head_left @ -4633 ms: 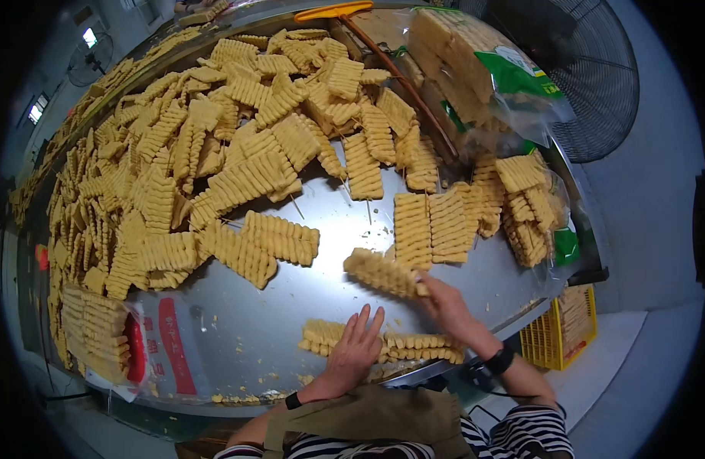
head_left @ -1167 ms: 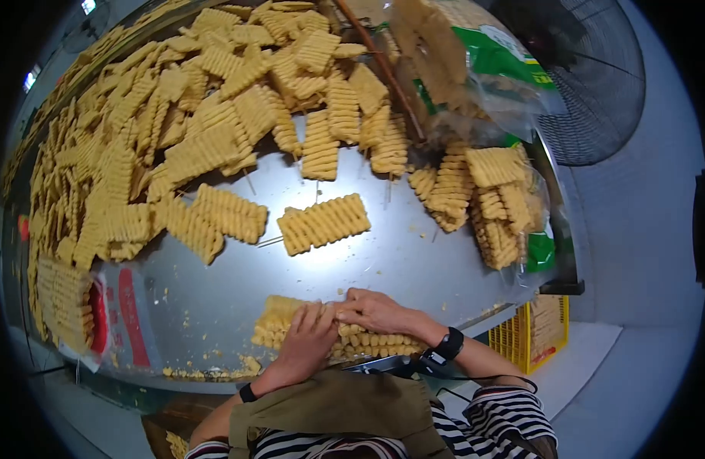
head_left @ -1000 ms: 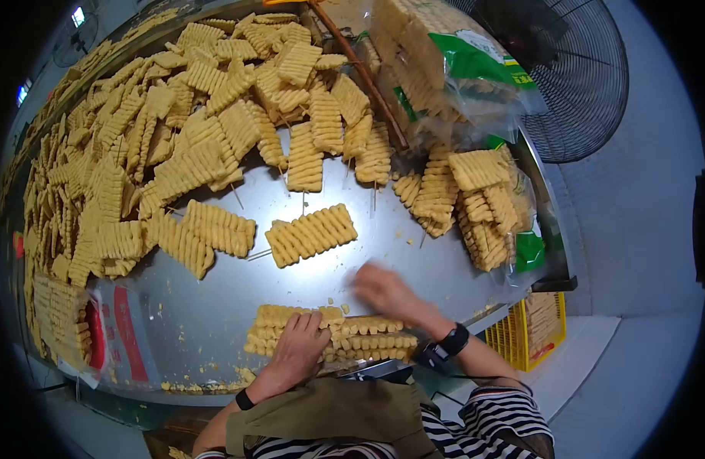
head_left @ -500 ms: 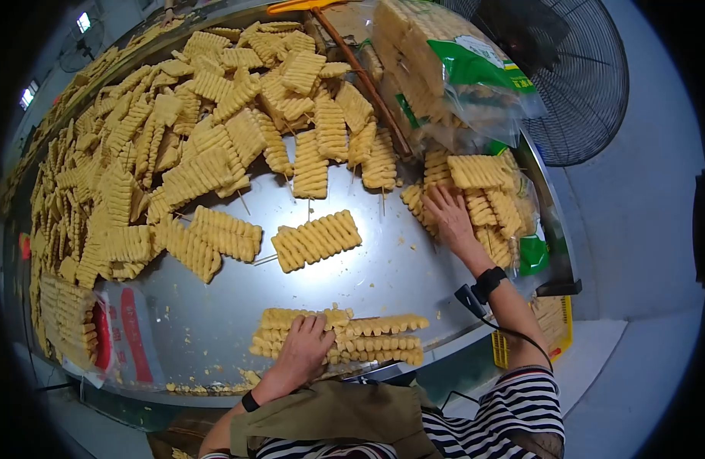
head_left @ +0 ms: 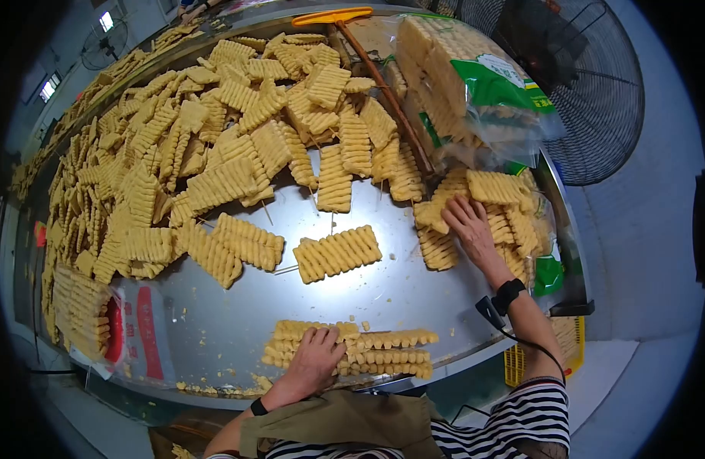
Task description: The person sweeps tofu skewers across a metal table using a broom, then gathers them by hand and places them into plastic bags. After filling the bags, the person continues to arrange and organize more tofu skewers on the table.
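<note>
At the table's front edge lies a row of ridged yellow food skewers, packed together with some on their edges. Over its left part my left hand rests with bent fingers, gripping it. My right hand reaches into a smaller heap of skewers at the right, its fingers closed on one skewer at the heap's left side. The thumb and the underside of the grip are hidden. Between the hands and the big pile, a single skewer lies flat, its thin sticks pointing left.
A big pile of skewers covers the left and back. Filled clear-and-green bags stand at the back right, beside a wooden-handled tool and a fan. A red-marked bag lies front left; a yellow basket sits below the table.
The view has shifted, so everything sits a little lower and farther right. Under my right hand the skewer has come up and apart from the one below. My left hand stays on the row.
</note>
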The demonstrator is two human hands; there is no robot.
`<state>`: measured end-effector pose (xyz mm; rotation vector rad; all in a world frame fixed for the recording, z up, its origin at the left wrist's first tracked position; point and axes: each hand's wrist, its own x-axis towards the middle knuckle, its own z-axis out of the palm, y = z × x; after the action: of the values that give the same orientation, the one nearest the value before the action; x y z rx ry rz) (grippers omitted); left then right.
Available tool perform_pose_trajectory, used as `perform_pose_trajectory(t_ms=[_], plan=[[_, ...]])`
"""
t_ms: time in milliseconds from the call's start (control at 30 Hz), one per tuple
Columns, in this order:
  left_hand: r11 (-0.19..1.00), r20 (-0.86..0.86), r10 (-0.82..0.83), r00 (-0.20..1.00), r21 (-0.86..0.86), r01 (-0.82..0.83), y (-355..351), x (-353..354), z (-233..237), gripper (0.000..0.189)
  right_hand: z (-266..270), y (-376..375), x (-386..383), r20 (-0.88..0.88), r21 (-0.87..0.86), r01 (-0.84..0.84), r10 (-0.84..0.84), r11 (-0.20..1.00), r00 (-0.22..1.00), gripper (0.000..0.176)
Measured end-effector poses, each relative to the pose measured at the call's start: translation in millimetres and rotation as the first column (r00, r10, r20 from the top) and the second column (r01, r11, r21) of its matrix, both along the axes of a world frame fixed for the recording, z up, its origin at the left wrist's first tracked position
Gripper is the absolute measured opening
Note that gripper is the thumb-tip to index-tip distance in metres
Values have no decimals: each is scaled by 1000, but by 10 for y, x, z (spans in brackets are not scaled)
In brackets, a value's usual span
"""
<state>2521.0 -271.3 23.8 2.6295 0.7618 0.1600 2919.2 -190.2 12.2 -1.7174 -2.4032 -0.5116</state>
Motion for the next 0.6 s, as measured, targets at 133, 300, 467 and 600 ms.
perform_pose_trajectory(t_ms=[133, 300, 467, 600], plan=[[999, 30, 51, 998, -5, -51, -29, -22, -5, 43, 475, 26, -649, -248, 141, -131, 163, 981, 955, 32], [995, 17, 101, 995, 21, -101, 28, -71, -102, 49, 486, -531, -1472, -149, -276, -198, 162, 940, 975, 14], [988, -1, 148, 989, 46, -148, 58, -93, -132, 47, 26, -828, -1814, -633, -488, -305, -91, 818, 769, 14], [996, 3, 89, 996, 25, -89, 94, -125, -132, 47, 104, -830, -1878, -667, -510, -212, -228, 834, 710, 17]])
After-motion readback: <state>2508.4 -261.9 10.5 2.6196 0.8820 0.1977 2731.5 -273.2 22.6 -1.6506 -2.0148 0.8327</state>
